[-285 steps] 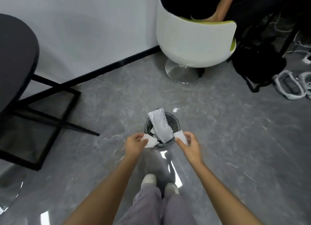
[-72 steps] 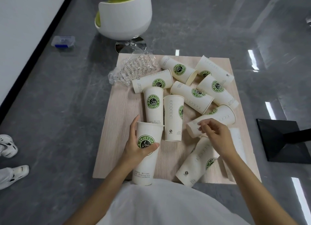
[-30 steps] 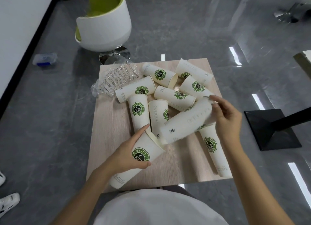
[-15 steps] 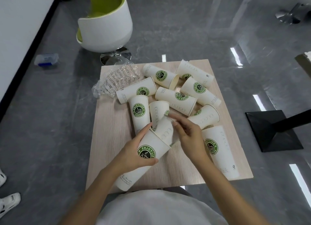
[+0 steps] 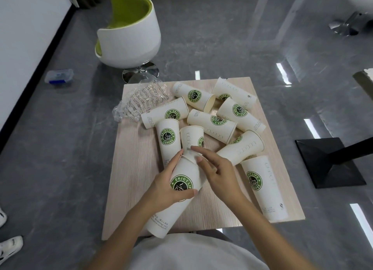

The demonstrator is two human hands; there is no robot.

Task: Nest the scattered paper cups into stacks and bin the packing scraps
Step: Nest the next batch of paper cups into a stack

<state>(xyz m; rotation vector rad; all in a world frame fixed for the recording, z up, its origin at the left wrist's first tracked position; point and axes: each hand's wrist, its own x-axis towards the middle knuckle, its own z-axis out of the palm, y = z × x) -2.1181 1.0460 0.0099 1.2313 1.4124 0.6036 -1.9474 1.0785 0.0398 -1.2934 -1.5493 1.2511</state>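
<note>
Two hands on nested cups (image 5: 182, 179): left hand (image 5: 167, 188) tight around them, right hand (image 5: 220, 175) in a rim pinch

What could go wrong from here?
The inner cup that the right hand pinches may seat crooked in the outer cup, tilted in the left hand. The right forearm passes close to the lying cup at the table edge and could knock it off. The plastic wrap overhanging the table may slip off.
</note>
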